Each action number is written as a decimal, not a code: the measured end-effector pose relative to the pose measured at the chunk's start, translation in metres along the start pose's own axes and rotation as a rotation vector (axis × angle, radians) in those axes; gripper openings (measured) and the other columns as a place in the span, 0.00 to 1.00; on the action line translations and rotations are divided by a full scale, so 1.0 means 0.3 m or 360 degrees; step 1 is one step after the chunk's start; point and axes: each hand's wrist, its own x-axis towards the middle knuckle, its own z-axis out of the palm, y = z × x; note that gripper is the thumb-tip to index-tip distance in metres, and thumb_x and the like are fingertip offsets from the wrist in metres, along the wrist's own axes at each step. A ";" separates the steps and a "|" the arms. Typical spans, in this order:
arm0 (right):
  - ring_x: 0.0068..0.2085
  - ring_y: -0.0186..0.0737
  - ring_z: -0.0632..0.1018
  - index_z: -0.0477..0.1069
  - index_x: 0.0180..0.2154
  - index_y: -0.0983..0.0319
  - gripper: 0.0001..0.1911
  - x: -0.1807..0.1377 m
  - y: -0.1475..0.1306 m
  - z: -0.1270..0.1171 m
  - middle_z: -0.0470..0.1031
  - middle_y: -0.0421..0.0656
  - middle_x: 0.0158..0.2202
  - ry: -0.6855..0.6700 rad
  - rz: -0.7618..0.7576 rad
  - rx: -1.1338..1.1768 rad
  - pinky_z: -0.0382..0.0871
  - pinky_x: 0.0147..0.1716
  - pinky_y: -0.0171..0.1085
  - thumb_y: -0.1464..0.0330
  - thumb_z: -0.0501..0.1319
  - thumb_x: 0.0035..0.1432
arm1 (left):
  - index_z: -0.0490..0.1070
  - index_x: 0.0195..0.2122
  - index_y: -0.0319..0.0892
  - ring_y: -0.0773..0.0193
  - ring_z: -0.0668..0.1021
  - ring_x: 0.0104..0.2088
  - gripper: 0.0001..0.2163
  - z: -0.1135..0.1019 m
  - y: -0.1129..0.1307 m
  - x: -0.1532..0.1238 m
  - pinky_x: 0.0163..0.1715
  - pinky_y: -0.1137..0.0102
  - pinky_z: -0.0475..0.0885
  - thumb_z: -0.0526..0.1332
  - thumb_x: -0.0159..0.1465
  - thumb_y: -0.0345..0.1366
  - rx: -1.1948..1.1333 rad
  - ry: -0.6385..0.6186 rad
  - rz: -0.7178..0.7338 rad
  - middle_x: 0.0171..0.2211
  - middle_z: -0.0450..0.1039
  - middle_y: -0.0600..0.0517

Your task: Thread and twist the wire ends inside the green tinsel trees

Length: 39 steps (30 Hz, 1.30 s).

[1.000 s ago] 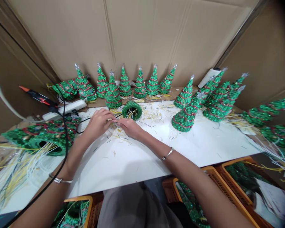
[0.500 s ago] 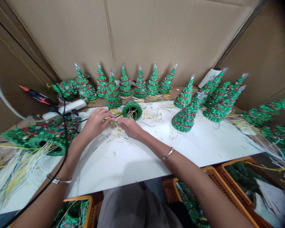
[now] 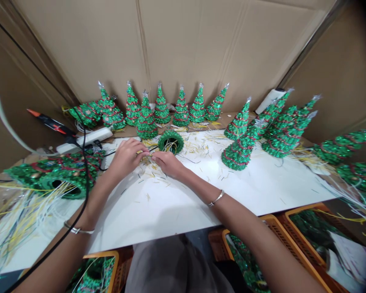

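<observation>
A: Landmark?
B: Tipped tinsel tree [image 3: 170, 141], lying on the white table [image 3: 177, 203] with its open base toward the camera and its long axis pointing away.
A: Left to right, go.
B: Power strip [image 3: 85, 140] well left of that tree. Left hand [image 3: 126, 156] near-left of it, fingers curled, tips pinched on thin yellow wire leads [image 3: 148, 156]. The leads lie just in front-left of the tree's base, running toward it.
A: Right hand?
B: Right hand [image 3: 167, 162] directly in front of the tree, the nearer of the two. Its fingers point left and meet the left fingertips at the leads. Looks closed, but can't tell if it truly grips them.
A: Further right?
B: Upright tinsel tree [image 3: 238, 148], well apart, untouched.
</observation>
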 end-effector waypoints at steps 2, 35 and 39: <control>0.44 0.39 0.76 0.72 0.41 0.66 0.13 0.000 -0.002 -0.001 0.78 0.50 0.42 0.0000 -0.0006 0.0001 0.67 0.46 0.35 0.70 0.50 0.69 | 0.75 0.34 0.42 0.54 0.74 0.41 0.11 0.002 0.002 0.001 0.42 0.60 0.64 0.56 0.68 0.41 0.0006 0.0006 -0.0001 0.36 0.78 0.47; 0.41 0.38 0.75 0.71 0.39 0.65 0.11 0.003 -0.020 -0.010 0.77 0.48 0.39 -0.0010 0.0023 0.0086 0.66 0.43 0.34 0.71 0.50 0.69 | 0.75 0.36 0.44 0.52 0.74 0.43 0.10 -0.036 0.036 0.004 0.42 0.58 0.62 0.55 0.67 0.37 0.0191 -0.0132 0.0073 0.37 0.79 0.47; 0.41 0.38 0.75 0.71 0.40 0.65 0.12 0.003 -0.017 -0.007 0.77 0.48 0.39 -0.0011 0.0024 0.0063 0.67 0.43 0.35 0.70 0.50 0.69 | 0.75 0.36 0.45 0.52 0.74 0.43 0.08 -0.029 0.034 0.004 0.43 0.58 0.62 0.56 0.66 0.36 0.0099 -0.0103 0.0048 0.37 0.79 0.48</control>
